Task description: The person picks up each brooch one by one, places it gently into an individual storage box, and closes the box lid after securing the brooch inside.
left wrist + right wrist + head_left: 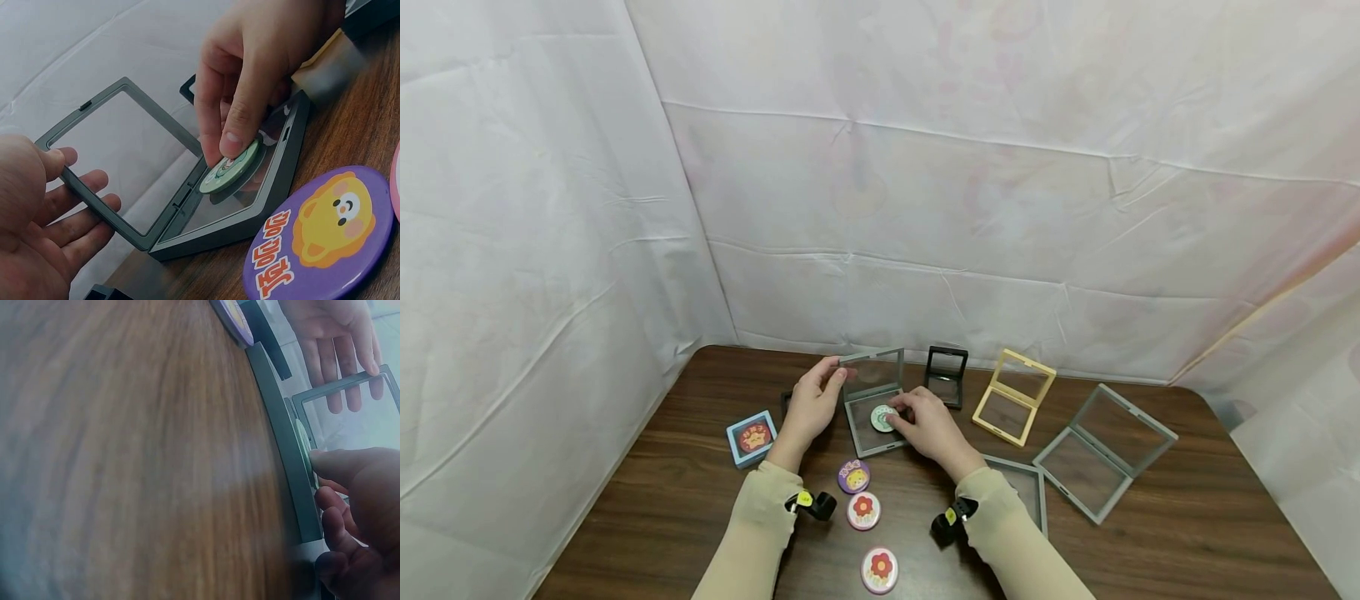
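Observation:
A grey hinged display frame [854,431] with clear film panels stands open on the table, its lid raised. My left hand [812,402] pinches the lid's left edge, with the thumb [55,161] on one side and the fingers behind the film. Over the lower panel, my right hand [931,427] holds a round pale green button badge [226,174] between thumb and fingers. The badge lies tilted close over the film, and its upper part is hidden by the fingertips. In the left wrist view a purple badge with a yellow lion [334,219] sits just in front of the frame.
Two flower badges [863,511] lie nearer the front. A blue frame holding a red badge [754,437] is at left. Open black [944,375], yellow [1013,392] and grey [1101,454] frames stand to the right; another grey frame [1039,492] lies partly under the right forearm.

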`<state>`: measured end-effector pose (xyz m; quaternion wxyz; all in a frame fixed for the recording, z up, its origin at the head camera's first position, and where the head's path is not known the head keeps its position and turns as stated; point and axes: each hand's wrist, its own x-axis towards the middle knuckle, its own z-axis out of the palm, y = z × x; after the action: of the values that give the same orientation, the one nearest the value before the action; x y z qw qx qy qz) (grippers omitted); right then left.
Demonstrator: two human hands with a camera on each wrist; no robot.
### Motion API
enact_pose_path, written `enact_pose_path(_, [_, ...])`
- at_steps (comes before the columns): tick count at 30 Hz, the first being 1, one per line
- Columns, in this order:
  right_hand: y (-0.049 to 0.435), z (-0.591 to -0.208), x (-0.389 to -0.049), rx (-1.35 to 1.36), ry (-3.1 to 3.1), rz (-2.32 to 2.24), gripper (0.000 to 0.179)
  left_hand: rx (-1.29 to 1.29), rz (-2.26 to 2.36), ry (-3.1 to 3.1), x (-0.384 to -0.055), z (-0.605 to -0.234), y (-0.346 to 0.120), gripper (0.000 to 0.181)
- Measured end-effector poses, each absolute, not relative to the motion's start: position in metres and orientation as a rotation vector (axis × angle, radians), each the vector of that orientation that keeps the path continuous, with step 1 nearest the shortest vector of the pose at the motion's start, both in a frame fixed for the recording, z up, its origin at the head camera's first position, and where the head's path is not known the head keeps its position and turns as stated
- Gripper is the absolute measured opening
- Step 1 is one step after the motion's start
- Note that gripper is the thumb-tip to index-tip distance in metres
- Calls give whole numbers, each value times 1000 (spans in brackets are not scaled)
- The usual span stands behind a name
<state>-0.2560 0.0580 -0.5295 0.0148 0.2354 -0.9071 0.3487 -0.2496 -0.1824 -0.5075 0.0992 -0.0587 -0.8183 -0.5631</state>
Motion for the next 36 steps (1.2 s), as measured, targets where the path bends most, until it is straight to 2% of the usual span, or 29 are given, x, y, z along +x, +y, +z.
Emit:
enact_pose_path(11, [58, -528, -255, 726, -2842, 1104, 23, -176, -1661, -2422, -251, -507, -183, 29])
enact_pose_path(28, [61, -527, -253, 720, -2795, 1194, 23, -164, -1627, -2465, -249, -504, -186, 35])
enact_pose_path(36, [74, -508, -258, 627, -2685, 1314, 28, -197, -1576, -2494, -248, -504, -189, 38])
